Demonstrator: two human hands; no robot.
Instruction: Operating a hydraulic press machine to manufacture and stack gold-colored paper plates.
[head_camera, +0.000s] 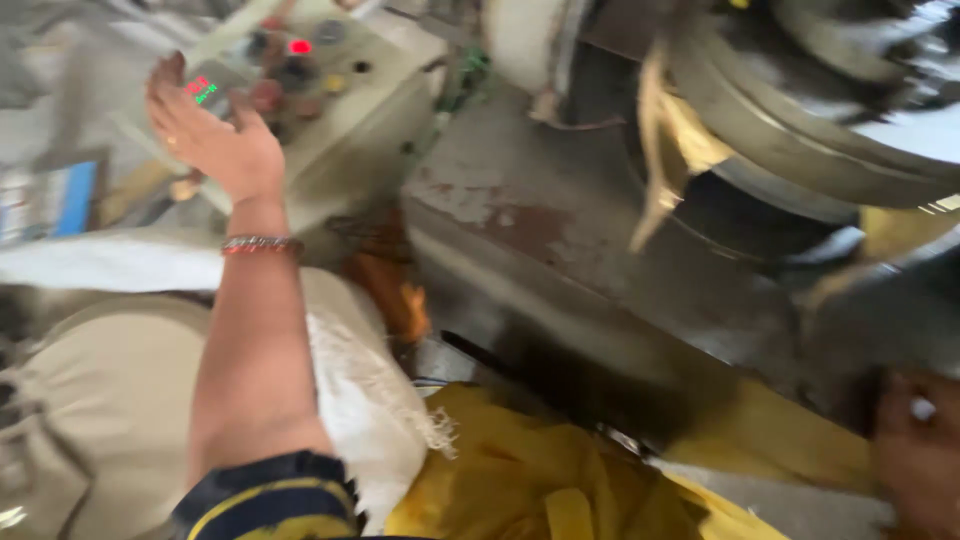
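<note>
Upper left of the frame, the left hand (212, 135), fingers spread and released, reaches the beige button-studded control panel (330, 110); the right hand (915, 450), lower right, is blurred, its grip unclear, beside crumpled yellow cloth (520, 480).

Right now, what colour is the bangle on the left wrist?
Red and silver bangle, below the left hand; head view shows it.
</note>
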